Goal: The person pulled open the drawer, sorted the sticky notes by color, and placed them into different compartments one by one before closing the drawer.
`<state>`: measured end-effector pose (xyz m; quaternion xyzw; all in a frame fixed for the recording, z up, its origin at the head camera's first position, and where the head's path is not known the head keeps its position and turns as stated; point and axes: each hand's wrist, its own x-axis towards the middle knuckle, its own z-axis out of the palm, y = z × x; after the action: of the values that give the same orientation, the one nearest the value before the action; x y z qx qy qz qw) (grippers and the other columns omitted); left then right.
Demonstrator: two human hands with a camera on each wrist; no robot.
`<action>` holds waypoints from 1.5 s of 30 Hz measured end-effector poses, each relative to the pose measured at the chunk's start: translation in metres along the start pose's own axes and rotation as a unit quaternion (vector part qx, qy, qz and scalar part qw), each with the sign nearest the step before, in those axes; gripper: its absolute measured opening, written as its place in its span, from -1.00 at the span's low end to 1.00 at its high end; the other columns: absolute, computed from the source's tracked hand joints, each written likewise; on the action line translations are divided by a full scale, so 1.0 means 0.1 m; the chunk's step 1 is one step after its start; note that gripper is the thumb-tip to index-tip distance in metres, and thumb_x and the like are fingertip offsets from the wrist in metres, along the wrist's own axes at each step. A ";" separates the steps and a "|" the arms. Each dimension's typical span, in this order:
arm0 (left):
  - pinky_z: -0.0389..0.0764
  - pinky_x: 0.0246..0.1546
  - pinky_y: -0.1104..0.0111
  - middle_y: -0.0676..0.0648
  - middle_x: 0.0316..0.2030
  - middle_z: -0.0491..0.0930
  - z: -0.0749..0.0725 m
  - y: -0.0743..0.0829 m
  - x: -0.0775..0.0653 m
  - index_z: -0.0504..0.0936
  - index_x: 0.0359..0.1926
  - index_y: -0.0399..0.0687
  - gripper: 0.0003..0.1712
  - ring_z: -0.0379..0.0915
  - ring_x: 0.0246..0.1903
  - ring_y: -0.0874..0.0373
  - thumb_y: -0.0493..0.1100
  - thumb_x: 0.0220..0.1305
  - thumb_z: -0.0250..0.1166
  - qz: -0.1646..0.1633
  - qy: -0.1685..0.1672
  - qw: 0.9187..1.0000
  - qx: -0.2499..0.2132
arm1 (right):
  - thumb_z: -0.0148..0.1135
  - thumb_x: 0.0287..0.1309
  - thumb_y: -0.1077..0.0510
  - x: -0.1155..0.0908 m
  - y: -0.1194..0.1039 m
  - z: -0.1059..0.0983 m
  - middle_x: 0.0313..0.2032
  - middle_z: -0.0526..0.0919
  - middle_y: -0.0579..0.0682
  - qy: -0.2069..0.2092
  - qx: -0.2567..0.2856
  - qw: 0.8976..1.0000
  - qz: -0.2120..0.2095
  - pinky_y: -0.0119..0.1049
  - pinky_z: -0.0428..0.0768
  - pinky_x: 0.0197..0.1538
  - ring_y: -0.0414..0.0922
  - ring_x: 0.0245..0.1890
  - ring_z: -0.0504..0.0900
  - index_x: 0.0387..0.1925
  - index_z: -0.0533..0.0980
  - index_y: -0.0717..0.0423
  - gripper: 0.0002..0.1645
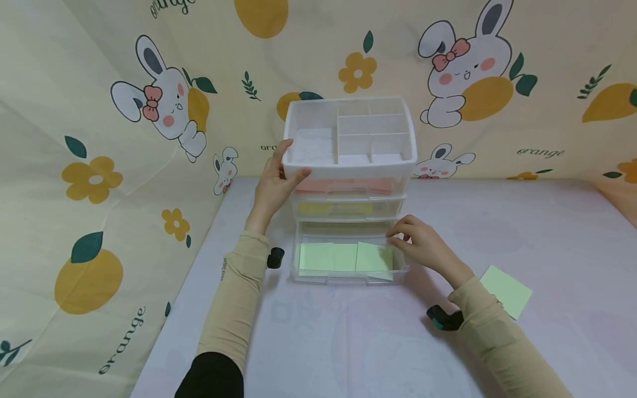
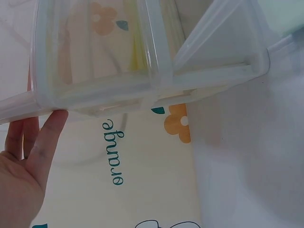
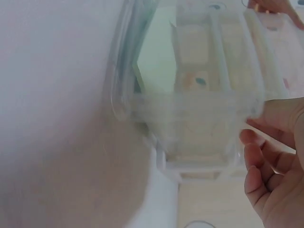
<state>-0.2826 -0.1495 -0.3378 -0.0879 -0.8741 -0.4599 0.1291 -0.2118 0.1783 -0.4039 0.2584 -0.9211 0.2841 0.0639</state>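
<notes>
A clear plastic drawer organizer (image 1: 350, 171) with a white divided top tray stands upright on the table. My left hand (image 1: 273, 188) holds the tray's front left corner, the thumb along the front and the fingers at the side. The bottom drawer (image 1: 348, 279) is pulled out, with light green paper squares (image 1: 343, 257) lying in it. At that drawer's right edge is my right hand (image 1: 423, 246), its fingers loosely bent with nothing visible between them. In the right wrist view, the fingertips (image 3: 254, 175) are beside the drawer's side wall.
Another light green paper square (image 1: 506, 291) lies on the table to the right, beside the right forearm. Above the open drawer, closed drawers show yellow (image 1: 335, 208) and pink (image 1: 343, 186) contents. A rabbit-and-orange printed cloth (image 1: 318, 55) hangs behind and to the left.
</notes>
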 end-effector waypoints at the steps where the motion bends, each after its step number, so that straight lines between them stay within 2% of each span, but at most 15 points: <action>1: 0.37 -0.38 0.31 -0.09 -0.14 0.30 0.00 0.00 0.00 -0.01 0.24 0.86 -0.13 0.32 -0.29 0.08 0.63 -0.17 0.07 0.001 0.000 1.000 0.000 | 0.23 0.15 0.20 -0.02 0.01 -0.03 -0.23 0.55 0.04 0.002 0.002 1.000 0.007 -0.36 0.42 -0.36 -0.15 -0.37 0.45 -0.25 0.63 0.16 -0.84; 7: 0.35 -0.41 0.31 -0.07 -0.18 0.28 0.00 0.01 0.01 -0.01 0.23 0.87 -0.12 0.30 -0.33 0.08 0.65 -0.19 0.06 0.006 0.000 1.000 0.001 | 0.23 0.16 0.18 -0.19 0.16 -0.22 -0.23 0.54 0.01 0.019 -0.001 0.999 0.037 -0.39 0.39 -0.38 -0.23 -0.39 0.39 -0.22 0.63 0.12 -0.83; 14: 0.35 -0.41 0.32 -0.08 -0.16 0.28 -0.01 0.01 0.02 -0.03 0.24 0.87 -0.12 0.30 -0.33 0.07 0.63 -0.18 0.07 0.006 -0.001 1.000 0.004 | 0.26 0.14 0.11 -0.46 0.35 -0.50 -0.24 0.56 0.03 0.033 -0.028 0.997 0.068 -0.42 0.37 -0.39 -0.40 -0.43 0.33 -0.20 0.62 0.06 -0.80; 22: 0.35 -0.41 0.30 -0.06 -0.18 0.28 -0.01 0.00 0.01 -0.02 0.22 0.90 -0.11 0.30 -0.33 0.08 0.65 -0.22 0.06 0.004 -0.001 1.000 -0.002 | 0.25 0.15 0.07 -0.80 0.63 -0.73 -0.18 0.53 0.11 0.005 -0.042 0.992 0.122 -0.42 0.36 -0.40 -0.45 -0.40 0.33 -0.11 0.58 0.11 -0.71; 25: 0.36 -0.40 0.29 -0.06 -0.17 0.28 0.00 -0.01 0.01 -0.03 0.21 0.92 -0.12 0.30 -0.32 0.08 0.65 -0.22 0.07 0.001 0.000 1.000 -0.002 | 0.25 0.14 0.08 -0.89 0.72 -0.80 -0.12 0.52 0.22 -0.026 -0.045 0.989 0.139 -0.35 0.40 -0.35 -0.29 -0.32 0.45 -0.05 0.55 0.19 -0.63; 27: 0.36 -0.40 0.30 -0.07 -0.17 0.29 0.00 -0.01 0.01 -0.02 0.22 0.91 -0.11 0.30 -0.32 0.08 0.66 -0.22 0.06 0.001 0.000 1.000 -0.003 | 0.26 0.13 0.10 -0.95 0.78 -0.82 -0.08 0.52 0.29 -0.050 -0.047 0.986 0.150 -0.27 0.44 -0.30 -0.10 -0.26 0.54 -0.03 0.52 0.24 -0.59; 29: 0.36 -0.40 0.30 -0.08 -0.17 0.29 0.00 -0.01 0.01 -0.02 0.23 0.88 -0.10 0.30 -0.32 0.08 0.66 -0.22 0.05 0.004 -0.001 1.000 -0.001 | 0.25 0.13 0.12 -1.01 0.84 -0.84 -0.05 0.51 0.37 -0.074 -0.041 0.984 0.157 -0.14 0.49 -0.26 0.12 -0.21 0.56 0.01 0.48 0.31 -0.54; 32: 0.36 -0.39 0.31 -0.09 -0.16 0.30 0.00 -0.01 0.01 -0.03 0.25 0.85 -0.08 0.30 -0.32 0.08 0.66 -0.22 0.05 0.009 -0.003 1.000 0.001 | 0.24 0.14 0.09 -1.11 0.92 -0.85 -0.03 0.49 0.43 -0.102 -0.038 0.978 0.177 0.02 0.52 -0.22 0.27 -0.13 0.54 0.05 0.44 0.34 -0.48; 37: 0.36 -0.38 0.32 -0.10 -0.13 0.30 0.01 -0.01 0.02 -0.03 0.25 0.85 -0.09 0.30 -0.30 0.08 0.64 -0.19 0.07 0.008 -0.002 1.000 0.003 | 0.30 0.06 0.08 -1.22 1.04 -0.86 -0.08 0.47 0.47 -0.137 -0.033 0.970 0.199 0.12 0.49 -0.18 0.33 -0.13 0.51 0.04 0.39 0.43 -0.38; 41: 0.36 -0.38 0.32 -0.09 -0.13 0.30 0.00 -0.01 0.01 -0.03 0.26 0.85 -0.10 0.30 -0.31 0.08 0.63 -0.17 0.08 0.006 0.000 1.000 0.002 | 0.36 -0.06 0.14 -1.26 1.08 -0.83 -0.15 0.48 0.44 -0.147 -0.032 0.967 0.204 0.10 0.48 -0.17 0.31 -0.18 0.51 0.00 0.38 0.50 -0.34; 45: 0.35 -0.39 0.32 -0.09 -0.15 0.30 0.00 -0.02 0.01 -0.03 0.26 0.84 -0.10 0.30 -0.32 0.08 0.63 -0.17 0.07 0.006 0.003 1.000 0.003 | 0.37 -0.09 0.17 -1.26 1.08 -0.82 -0.19 0.48 0.42 -0.144 -0.037 0.968 0.202 0.09 0.47 -0.18 0.29 -0.21 0.50 -0.02 0.38 0.51 -0.35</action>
<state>-0.2839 -0.1507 -0.3396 -0.0918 -0.8747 -0.4564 0.1347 -0.1613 0.3552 -0.4225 0.1025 -0.9637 0.2164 -0.1180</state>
